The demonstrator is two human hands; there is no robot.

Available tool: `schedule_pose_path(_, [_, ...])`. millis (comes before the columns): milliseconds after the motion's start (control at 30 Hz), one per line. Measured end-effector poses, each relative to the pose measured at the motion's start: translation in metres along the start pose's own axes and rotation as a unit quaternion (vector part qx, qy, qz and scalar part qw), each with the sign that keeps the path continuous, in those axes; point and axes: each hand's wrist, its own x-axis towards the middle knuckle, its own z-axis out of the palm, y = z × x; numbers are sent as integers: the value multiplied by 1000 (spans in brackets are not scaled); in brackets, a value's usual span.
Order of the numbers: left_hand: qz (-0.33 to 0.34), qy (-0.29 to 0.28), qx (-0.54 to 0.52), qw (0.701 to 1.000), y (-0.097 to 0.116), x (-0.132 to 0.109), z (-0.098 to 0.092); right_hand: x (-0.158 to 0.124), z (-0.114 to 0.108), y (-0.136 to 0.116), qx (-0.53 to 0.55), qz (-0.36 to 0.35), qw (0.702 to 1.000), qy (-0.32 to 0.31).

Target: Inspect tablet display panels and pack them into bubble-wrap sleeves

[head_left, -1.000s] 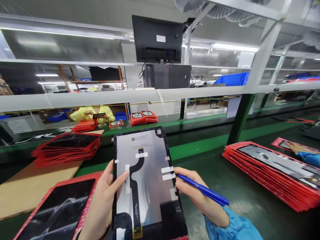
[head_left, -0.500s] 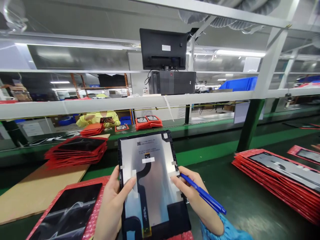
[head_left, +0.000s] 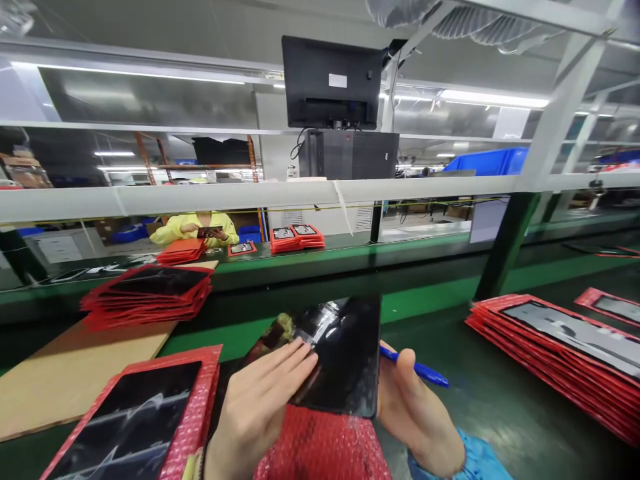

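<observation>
I hold a black tablet panel point(head_left: 345, 360) between both hands, its dark glossy face turned up and tilted toward me. My left hand point(head_left: 255, 413) lies on its left side, fingers stretched over the glass. My right hand point(head_left: 417, 413) grips the right edge and also holds a blue pen point(head_left: 420, 371) that sticks out to the right. Under the panel lies a red bubble-wrap sleeve point(head_left: 320, 447). Another panel in red wrap point(head_left: 135, 420) lies at my lower left.
A stack of red-wrapped panels point(head_left: 147, 293) sits on a cardboard sheet point(head_left: 65, 373) at left, another stack point(head_left: 555, 347) at right. A green conveyor point(head_left: 350, 257) runs across. Beyond it a person in yellow point(head_left: 193, 227) handles a panel. A monitor point(head_left: 333, 83) hangs overhead.
The panel has been flipped from its silver back with ribbon cable to its dark glass face and lowered over the red sleeve. My left hand moved onto the glass.
</observation>
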Motion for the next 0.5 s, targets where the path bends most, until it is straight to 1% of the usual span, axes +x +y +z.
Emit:
schedule_pose_path(133, [44,1,48,998,3,5,-2,-2,1,3,18,-12,998,57])
schedule_pose_path(200, [56,7,65,996,4,8,-6,-4,3,1,13,-7,998,68])
schedule_pose_path(233, [52,10,64,997,5,9,-7,-4,4,0,9,-5,997,71])
schedule_pose_path(300, [14,3,44,999,9,12,-9,-5,6,-1,-1,-4,997,75])
schedule_pose_path(367, [-29,2,-17,999,18,14,-7,-6,8,0,-16,-6,997,79])
schedule_pose_path(433, [-79,39,-122,989,33,14,-3,-6,11,1,-41,-11,996,83])
schedule_pose_path(467, [-112,70,-177,975,42,15,0,-6,12,2,-54,-15,995,85])
schedule_pose_path(500, [-166,102,-219,956,51,15,2,-7,14,3,-64,-17,994,86])
